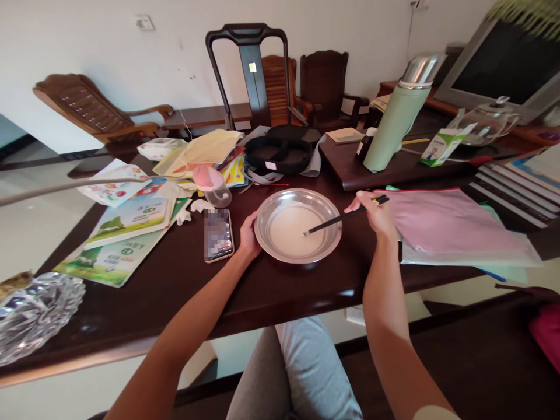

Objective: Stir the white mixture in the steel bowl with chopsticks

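A round metal dish (324, 211) with white liquid in it sits on the dark wooden table (184, 280) in front of me. My left hand (248, 236) grips the dish's left rim, fingers curled against it. My right hand (375, 211) is closed on a pair of dark chopsticks (345, 216). The chopsticks slant down to the left, and their tips rest in the white liquid near the dish's middle. A phone (217, 234) lies flat just left of my left hand.
Children's books (126, 224) and papers cover the table's left side, with a pink-lidded bottle (212, 185) behind the phone. A pink folder (446, 224) lies right of the dish. A green thermos (394, 125), a black tray (280, 154) and a glass ashtray (35, 312) stand around.
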A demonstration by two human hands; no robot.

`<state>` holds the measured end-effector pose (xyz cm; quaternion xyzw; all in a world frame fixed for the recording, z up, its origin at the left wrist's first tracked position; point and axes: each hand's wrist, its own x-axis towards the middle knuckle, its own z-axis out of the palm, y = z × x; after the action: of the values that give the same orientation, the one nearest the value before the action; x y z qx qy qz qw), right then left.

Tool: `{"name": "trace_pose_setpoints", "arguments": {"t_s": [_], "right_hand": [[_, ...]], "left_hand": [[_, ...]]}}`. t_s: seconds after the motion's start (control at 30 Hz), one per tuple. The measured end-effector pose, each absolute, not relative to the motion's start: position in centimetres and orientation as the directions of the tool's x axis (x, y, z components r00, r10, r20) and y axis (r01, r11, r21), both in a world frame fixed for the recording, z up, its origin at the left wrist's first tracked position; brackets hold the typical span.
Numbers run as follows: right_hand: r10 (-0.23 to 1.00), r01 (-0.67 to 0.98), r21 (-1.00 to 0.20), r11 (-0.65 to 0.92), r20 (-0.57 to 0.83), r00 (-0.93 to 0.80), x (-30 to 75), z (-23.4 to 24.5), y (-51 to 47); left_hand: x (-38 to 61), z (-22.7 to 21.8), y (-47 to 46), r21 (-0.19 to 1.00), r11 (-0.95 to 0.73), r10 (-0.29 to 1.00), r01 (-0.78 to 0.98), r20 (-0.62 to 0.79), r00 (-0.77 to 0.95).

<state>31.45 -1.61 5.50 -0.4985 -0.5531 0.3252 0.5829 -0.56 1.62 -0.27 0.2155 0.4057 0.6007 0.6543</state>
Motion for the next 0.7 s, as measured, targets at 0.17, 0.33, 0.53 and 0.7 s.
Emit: {"name": "trace_pose_setpoints", "arguments": {"t_s": [0.17, 0.33, 0.53, 0.7], "right_hand": [[0.962, 0.189, -0.944, 0.271, 0.259, -0.086, 29.7, 6.0, -1.2], [0.931, 0.192, -0.94, 0.282, 0.317, 0.18, 30.8, 5.7, -1.3], [0.964, 0.181, -0.947, 0.266, 0.264, -0.032, 30.0, 6.0, -1.4], [0.957, 0.202, -0.938, 0.282, 0.289, 0.007, 29.9, 6.0, -1.1]], "left_hand": [[-0.7, -0.5, 1.7, 0.779, 0.168, 0.96, -0.605, -0.267, -0.078], [-0.6, -0.3, 1.7, 0.78, 0.169, 0.963, -0.603, -0.26, -0.067], [-0.5, -0.1, 1.6, 0.777, 0.177, 0.962, -0.604, -0.266, -0.06], [-0.5, 0.0, 1.5, 0.779, 0.178, 0.963, -0.601, -0.265, -0.058]]}}
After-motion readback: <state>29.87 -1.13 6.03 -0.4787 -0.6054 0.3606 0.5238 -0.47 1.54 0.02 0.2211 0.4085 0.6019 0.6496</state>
